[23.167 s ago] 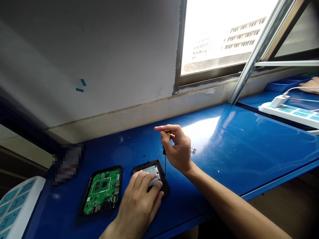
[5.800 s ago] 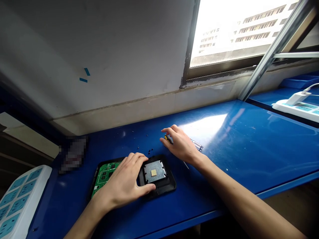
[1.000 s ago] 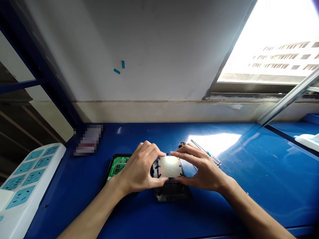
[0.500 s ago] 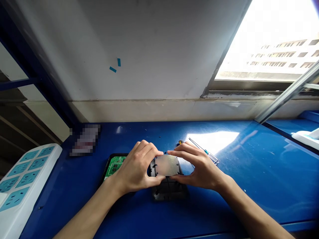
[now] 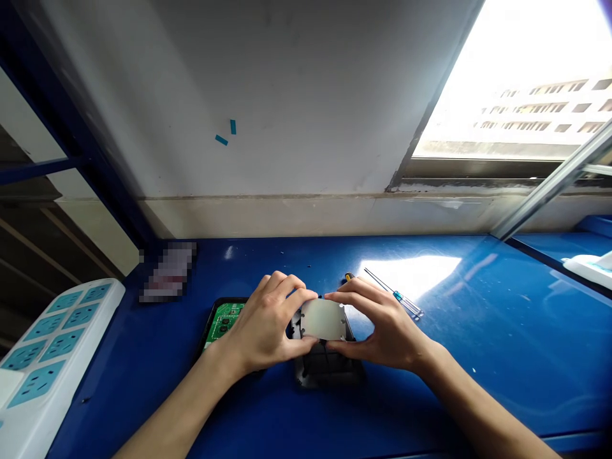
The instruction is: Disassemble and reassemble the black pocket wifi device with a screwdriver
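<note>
A thin, shiny silver-grey plate (image 5: 324, 320) with small notches along its sides lies between my two hands, above the upper part of a black plastic casing (image 5: 329, 373). My left hand (image 5: 270, 322) pinches the plate's left part, thumb at the near edge and index finger at the far edge. On the other side my right hand (image 5: 377, 322) grips it the same way. Whether the plate touches the casing I cannot tell. A green circuit board (image 5: 224, 322) in a second black casing sits left of my left hand, partly covered by it.
A white power strip (image 5: 62, 347) with blue-green sockets stands at the left. Beyond my right hand lie thin screwdrivers (image 5: 399, 296) and a yellow-and-black handle (image 5: 349, 276). A blurred-out item (image 5: 169, 271) lies at the back left of the blue table (image 5: 478, 331).
The plate's angle has shifted slightly; it looks brighter and a little bowed now. Both hands keep nearly the same grip. The whole view has moved slightly.
</note>
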Motion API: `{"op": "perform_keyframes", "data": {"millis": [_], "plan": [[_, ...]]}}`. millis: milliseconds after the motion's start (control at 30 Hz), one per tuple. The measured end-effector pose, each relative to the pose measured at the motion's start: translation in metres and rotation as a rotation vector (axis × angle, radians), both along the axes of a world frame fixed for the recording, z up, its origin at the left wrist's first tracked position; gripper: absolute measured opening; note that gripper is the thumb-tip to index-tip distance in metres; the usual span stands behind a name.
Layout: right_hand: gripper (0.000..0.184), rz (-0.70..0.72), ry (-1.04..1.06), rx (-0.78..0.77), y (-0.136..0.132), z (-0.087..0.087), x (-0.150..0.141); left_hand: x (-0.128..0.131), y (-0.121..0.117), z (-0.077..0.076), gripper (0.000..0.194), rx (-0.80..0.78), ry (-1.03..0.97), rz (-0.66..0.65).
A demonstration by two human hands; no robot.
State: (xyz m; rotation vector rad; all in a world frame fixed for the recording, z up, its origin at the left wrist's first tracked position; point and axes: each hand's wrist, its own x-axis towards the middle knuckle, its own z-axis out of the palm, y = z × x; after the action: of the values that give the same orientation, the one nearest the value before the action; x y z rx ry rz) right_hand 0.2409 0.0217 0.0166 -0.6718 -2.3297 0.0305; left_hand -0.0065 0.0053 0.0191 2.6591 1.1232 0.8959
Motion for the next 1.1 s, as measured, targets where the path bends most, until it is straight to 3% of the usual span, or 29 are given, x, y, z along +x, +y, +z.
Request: {"op": "perform_keyframes", "data": {"millis": [267,400,533,733,1100], "plan": [[0.061,0.006,0.101,0.12,-0.005,-0.007,-0.01,0.013,-0.006,-0.003,0.055,-0.021,-0.081,0.003],[0.083,0.034,0.118,0.067,-0.004,-0.007,-0.009,0.016,-0.007,0.0,0.047,-0.101,-0.196,-0.005],[0.097,-0.003,0.046,-0.011,-0.002,-0.009,-0.008,0.016,-0.008,0.004,0.051,-0.246,-0.284,0.016],[0.063,0.008,0.024,-0.076,-0.001,-0.011,-0.007,0.016,-0.009,0.003,0.056,-0.396,-0.36,0.029],[0.049,-0.055,0.042,-0.124,-0.001,-0.004,-0.001,0.008,-0.004,0.004,0.054,-0.312,-0.319,0.008]]}}
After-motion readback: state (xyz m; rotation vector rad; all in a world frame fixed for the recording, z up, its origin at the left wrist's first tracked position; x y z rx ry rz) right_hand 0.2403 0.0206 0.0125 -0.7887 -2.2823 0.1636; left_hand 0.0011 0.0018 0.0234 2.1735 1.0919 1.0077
